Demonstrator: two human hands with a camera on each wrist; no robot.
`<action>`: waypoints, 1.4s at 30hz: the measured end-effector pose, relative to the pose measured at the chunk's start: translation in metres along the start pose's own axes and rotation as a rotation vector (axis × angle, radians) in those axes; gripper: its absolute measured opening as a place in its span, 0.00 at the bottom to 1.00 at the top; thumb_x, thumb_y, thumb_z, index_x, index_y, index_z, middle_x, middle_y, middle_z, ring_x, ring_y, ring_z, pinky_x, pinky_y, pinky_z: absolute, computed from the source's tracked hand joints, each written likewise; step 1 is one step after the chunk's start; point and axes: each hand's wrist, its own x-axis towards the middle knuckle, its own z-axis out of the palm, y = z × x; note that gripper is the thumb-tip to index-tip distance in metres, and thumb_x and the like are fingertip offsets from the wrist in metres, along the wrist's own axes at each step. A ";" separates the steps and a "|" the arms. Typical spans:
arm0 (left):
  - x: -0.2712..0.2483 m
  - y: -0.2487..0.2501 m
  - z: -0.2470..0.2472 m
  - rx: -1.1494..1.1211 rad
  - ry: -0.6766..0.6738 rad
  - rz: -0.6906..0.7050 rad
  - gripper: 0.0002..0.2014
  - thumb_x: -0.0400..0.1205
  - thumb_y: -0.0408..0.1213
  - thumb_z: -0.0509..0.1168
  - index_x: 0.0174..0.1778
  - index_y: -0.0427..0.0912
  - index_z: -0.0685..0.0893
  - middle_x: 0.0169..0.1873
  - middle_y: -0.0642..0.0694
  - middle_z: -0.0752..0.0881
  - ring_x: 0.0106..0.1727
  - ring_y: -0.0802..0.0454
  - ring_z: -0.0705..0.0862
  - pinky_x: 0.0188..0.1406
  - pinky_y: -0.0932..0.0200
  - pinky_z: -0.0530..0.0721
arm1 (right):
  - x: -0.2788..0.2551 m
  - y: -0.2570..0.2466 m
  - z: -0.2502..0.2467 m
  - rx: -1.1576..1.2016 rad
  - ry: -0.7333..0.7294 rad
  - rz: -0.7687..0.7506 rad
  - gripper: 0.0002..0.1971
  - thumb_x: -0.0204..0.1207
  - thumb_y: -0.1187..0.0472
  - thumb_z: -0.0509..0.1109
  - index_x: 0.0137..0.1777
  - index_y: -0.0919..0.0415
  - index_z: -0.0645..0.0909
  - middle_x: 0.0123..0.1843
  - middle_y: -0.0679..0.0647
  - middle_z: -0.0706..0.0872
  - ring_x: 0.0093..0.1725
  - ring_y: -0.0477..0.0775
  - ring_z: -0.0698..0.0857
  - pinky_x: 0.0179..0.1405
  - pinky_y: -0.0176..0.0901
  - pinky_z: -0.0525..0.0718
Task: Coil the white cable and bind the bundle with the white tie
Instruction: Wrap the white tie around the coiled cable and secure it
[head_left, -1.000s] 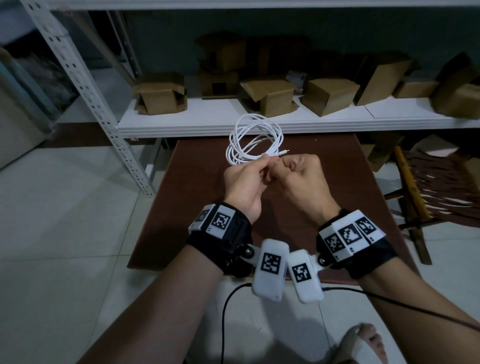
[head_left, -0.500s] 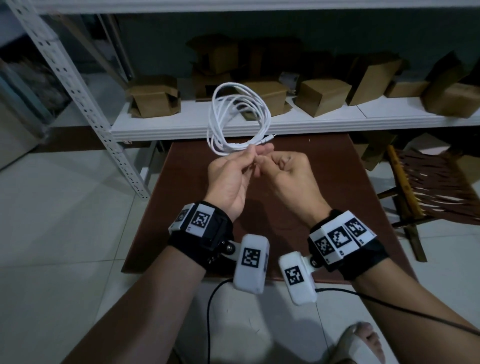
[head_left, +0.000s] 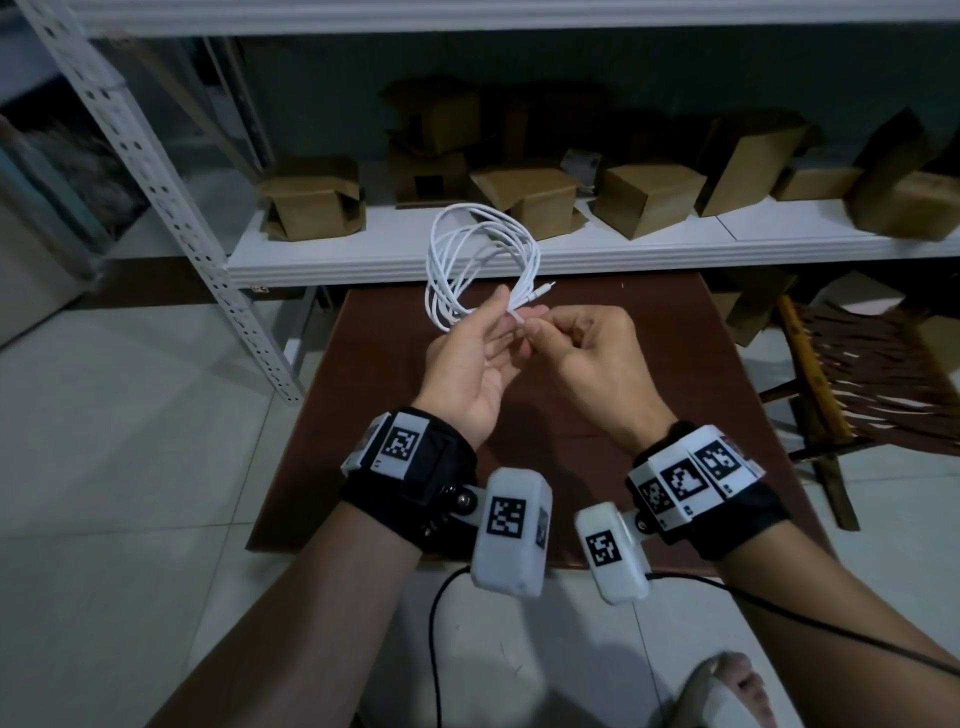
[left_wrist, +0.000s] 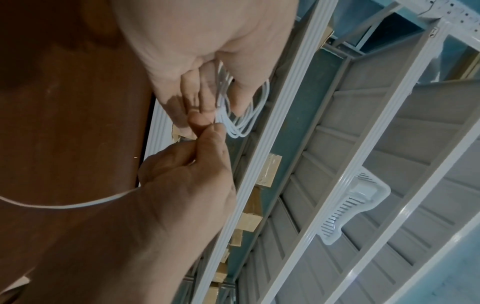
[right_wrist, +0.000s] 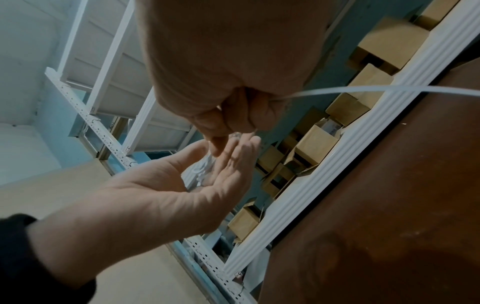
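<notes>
Both hands are raised above the brown table, meeting near its far edge. The left hand lies palm up with its fingers nearly straight, and the thumb presses the gathered strands of the white cable against them. The coil stands up from that grip on the far side of the fingers, its loops rising in front of the white shelf, with a plug end poking out to the right just past the fingertips.

The right hand is curled, thumb and forefinger pinching the white tie right where the strands cross the left fingers. In the right wrist view the tie runs as a flat strip out of the fist to the right. In the left wrist view it trails off behind the right hand over the table.

Brown cardboard boxes stand along the shelf.
</notes>
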 end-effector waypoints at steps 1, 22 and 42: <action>0.000 0.000 0.000 0.022 0.021 -0.018 0.25 0.88 0.48 0.70 0.69 0.28 0.87 0.56 0.38 0.94 0.42 0.55 0.91 0.41 0.64 0.88 | -0.001 0.000 0.000 -0.006 0.006 -0.009 0.11 0.86 0.61 0.73 0.43 0.54 0.93 0.38 0.49 0.95 0.38 0.44 0.90 0.43 0.44 0.85; -0.004 0.044 -0.027 -0.343 -0.031 -0.235 0.29 0.80 0.45 0.80 0.70 0.29 0.84 0.62 0.36 0.91 0.59 0.41 0.93 0.63 0.48 0.91 | 0.013 0.021 -0.036 -0.137 0.049 -0.087 0.16 0.81 0.68 0.70 0.31 0.56 0.86 0.46 0.43 0.96 0.58 0.55 0.89 0.66 0.60 0.82; -0.013 0.037 -0.021 -0.425 0.007 -0.211 0.23 0.82 0.54 0.68 0.33 0.38 0.78 0.23 0.52 0.60 0.21 0.53 0.59 0.26 0.59 0.70 | 0.016 0.026 -0.031 -0.306 0.161 -0.016 0.16 0.82 0.60 0.73 0.32 0.45 0.86 0.49 0.40 0.94 0.57 0.53 0.90 0.62 0.61 0.86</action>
